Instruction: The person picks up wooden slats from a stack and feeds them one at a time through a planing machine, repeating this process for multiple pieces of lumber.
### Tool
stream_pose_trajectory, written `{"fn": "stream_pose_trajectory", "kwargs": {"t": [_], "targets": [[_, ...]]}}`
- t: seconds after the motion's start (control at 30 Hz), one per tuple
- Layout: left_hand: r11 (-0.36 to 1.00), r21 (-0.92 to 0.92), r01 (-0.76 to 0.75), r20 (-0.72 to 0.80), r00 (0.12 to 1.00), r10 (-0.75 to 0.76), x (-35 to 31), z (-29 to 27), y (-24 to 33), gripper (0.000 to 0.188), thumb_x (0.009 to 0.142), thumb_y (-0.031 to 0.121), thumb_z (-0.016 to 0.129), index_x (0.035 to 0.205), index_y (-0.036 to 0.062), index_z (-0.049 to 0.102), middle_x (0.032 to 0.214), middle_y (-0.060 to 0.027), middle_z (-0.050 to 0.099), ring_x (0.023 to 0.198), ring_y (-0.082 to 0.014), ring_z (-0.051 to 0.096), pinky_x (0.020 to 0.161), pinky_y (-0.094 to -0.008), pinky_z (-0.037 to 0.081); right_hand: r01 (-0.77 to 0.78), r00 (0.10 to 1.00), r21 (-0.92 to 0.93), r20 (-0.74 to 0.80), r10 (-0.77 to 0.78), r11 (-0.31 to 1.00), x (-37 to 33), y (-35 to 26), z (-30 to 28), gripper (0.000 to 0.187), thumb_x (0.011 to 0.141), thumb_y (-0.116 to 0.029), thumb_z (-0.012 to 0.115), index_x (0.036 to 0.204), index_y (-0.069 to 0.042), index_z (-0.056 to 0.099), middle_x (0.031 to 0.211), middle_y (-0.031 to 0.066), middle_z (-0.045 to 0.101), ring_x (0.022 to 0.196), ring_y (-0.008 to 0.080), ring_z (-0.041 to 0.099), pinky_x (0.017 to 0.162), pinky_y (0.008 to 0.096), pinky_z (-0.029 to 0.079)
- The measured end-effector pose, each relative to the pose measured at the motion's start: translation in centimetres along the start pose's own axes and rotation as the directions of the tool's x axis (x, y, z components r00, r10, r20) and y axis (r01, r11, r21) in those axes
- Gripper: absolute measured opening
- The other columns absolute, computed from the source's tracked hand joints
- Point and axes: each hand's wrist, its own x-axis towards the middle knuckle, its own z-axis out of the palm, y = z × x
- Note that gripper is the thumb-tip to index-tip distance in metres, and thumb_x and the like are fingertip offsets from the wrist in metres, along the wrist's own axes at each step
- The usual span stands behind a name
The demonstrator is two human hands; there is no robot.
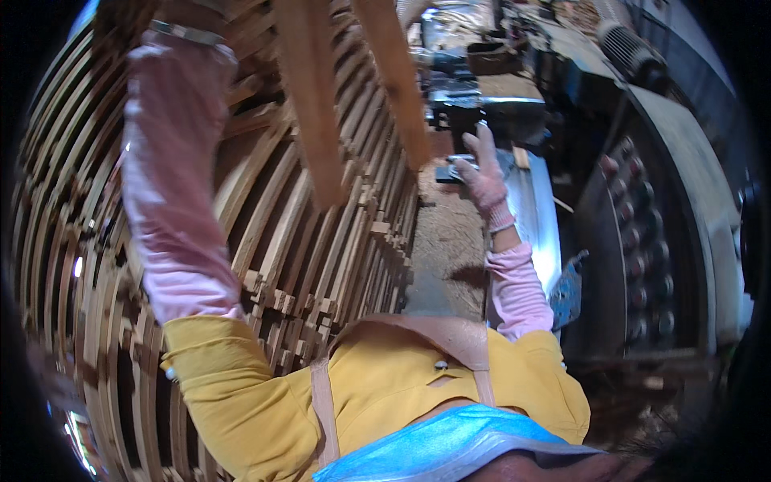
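My left arm reaches up along the left in a pink sleeve, with a band at the wrist. Only the base of my left hand shows at the top edge; its fingers are cut off, so any hold is hidden. Right of it, two long wooden boards hang into view from the top, slightly blurred. My right hand, in a pale pink glove, has its fingers stretched apart and holds nothing visible. It is over the edge of a metal machine, close to a small metal part.
Stacked wooden slats fill the left side. A bright metal plate lies beside my right forearm. Farther right stand a dark panel with rows of round knobs and a ribbed motor. Sawdust covers the floor between.
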Motion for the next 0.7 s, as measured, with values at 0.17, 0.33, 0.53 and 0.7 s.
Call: {"fn": "stream_pose_trajectory", "kwargs": {"t": [0.17,0.33,0.53,0.7], "targets": [[0.944,-0.299,0.137,0.239,0.969,-0.065,-2.1,9.4,-15.9,0.031,0.094,0.024,0.069,0.123,0.0122,0.072,0.103,-0.0099,0.075,0.094,-0.0253,0.073,0.082,-0.0349,0.058,-0.449,0.876,0.071,0.23,0.423,0.891,-5.6,-5.0,-2.5,0.06,0.095,-0.029,0.071,0.147,-0.004,0.055,0.126,0.0143,0.07,0.115,0.0228,0.066,0.099,0.0343,0.05],[0.819,-0.411,0.4,0.044,0.906,-0.42,-8.0,11.9,-24.9,0.037,0.088,0.029,0.082,0.11,0.0012,0.071,0.089,-0.0055,0.072,0.077,-0.0162,0.068,0.069,-0.0321,0.055,-0.592,0.806,-0.475,-0.377,0.457,0.651,-17.3,-4.0,-4.2,0.051,0.092,-0.029,0.073,0.14,-0.011,0.064,0.123,0.0163,0.072,0.11,0.034,0.069,0.096,0.0412,0.053],[0.642,-0.443,0.625,0.059,0.735,-0.675,-9.9,10.5,-32.4,0.023,0.093,0.018,0.078,0.108,0.0044,0.068,0.086,-0.0056,0.07,0.07,-0.0187,0.068,0.059,-0.0344,0.056,-0.632,0.664,-0.763,-0.625,0.411,-0.139,-29.8,-4.7,-3.6,0.043,0.088,-0.017,0.072,0.131,-0.018,0.064,0.122,0.0111,0.068,0.112,0.0338,0.063,0.095,0.046,0.053],[0.577,-0.551,0.603,0.04,0.71,-0.703,-11.7,9.2,-32.3,0.021,0.094,0.016,0.076,0.108,0.0052,0.064,0.084,-0.0063,0.07,0.067,-0.0194,0.066,0.056,-0.0341,0.055,-0.574,0.749,-0.809,-0.581,0.318,-0.126,-23.4,5.0,-5.4,0.025,0.092,-0.016,0.065,0.116,-0.019,0.067,0.12,0.0064,0.067,0.108,0.0321,0.063,0.091,0.0449,0.054]]}}
